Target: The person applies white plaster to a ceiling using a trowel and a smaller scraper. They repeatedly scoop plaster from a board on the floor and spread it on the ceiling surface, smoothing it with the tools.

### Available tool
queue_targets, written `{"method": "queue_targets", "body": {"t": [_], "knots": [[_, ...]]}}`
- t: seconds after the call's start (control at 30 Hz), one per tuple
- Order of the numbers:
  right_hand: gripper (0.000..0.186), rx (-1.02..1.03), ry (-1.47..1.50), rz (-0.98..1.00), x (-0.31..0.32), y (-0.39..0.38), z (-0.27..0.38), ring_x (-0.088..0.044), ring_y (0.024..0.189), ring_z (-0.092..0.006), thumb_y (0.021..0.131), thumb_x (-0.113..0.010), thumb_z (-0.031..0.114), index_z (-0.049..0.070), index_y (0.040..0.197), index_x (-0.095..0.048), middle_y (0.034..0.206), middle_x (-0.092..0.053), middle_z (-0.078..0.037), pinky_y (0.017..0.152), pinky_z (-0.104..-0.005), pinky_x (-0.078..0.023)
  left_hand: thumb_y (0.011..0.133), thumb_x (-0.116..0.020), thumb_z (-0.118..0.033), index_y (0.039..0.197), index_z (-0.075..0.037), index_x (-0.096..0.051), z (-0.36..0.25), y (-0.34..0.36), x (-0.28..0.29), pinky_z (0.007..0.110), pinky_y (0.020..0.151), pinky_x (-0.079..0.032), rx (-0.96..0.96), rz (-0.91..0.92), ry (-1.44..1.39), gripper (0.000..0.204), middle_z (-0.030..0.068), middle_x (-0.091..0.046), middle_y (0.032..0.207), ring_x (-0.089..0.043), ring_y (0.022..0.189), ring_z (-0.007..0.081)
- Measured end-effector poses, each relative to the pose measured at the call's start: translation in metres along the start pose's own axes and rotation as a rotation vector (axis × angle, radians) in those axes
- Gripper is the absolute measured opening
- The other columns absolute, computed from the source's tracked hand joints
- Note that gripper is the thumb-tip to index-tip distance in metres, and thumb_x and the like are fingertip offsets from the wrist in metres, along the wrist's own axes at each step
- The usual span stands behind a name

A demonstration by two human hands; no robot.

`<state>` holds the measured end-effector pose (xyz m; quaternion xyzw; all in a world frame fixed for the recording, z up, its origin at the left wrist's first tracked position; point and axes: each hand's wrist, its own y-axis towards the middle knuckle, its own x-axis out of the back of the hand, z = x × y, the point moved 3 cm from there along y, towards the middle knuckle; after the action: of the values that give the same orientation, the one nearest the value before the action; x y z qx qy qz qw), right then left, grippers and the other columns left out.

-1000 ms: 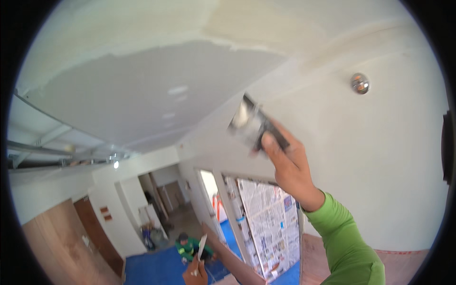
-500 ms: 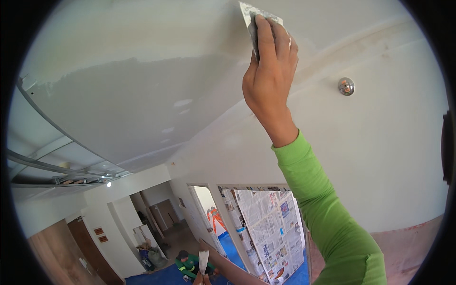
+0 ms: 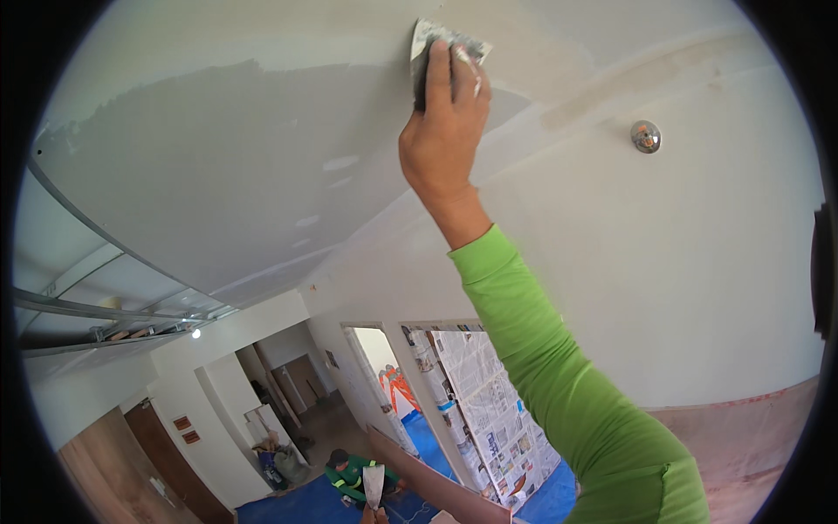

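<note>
My right hand [image 3: 443, 140] is raised to the ceiling [image 3: 236, 148], its fingers wrapped around a putty knife [image 3: 423, 37]. The knife's whitish, smeared blade lies against the ceiling board near where it meets the wall. A beige patch of filler [image 3: 532, 44] spreads just right of the blade. Low in the picture, my left hand [image 3: 374, 517] shows only its fingertips, closed on a second putty knife [image 3: 374, 483] with its blade pointing up. The handles are mostly hidden by my fingers.
A round chrome fitting [image 3: 646, 137] sits on the right wall [image 3: 628, 262]. Open metal ceiling framing [image 3: 113, 253] hangs at left. Below, a person in a green top [image 3: 347, 473] is low on blue floor sheeting [image 3: 297, 508]. Newspaper [image 3: 489, 393] covers an opening in the wall.
My right hand has moved left and slightly down in the picture with its putty knife, baring more beige filler on its right. My left hand still holds the other knife.
</note>
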<state>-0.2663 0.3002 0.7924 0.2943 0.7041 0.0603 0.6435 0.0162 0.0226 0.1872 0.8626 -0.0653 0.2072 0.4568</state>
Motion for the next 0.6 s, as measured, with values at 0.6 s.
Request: {"method": "queue_targets", "body": {"t": [0.6], "knots": [[0.058, 0.111, -0.044, -0.073, 0.062, 0.070, -0.005, -0.054, 0.128, -0.0455, 0.090, -0.056, -0.012, -0.002, 0.147, -0.056, 0.143, -0.058, -0.023, 0.110, -0.0528, -0.041, 0.108, -0.063, -0.036, 0.123, 0.002, -0.076, -0.058, 0.019, 0.004, 0.049, 0.086, -0.060, -0.010, -0.069, 0.059, 0.043, 0.0257, -0.076, 0.117, -0.073, 0.102, 0.0414]]}}
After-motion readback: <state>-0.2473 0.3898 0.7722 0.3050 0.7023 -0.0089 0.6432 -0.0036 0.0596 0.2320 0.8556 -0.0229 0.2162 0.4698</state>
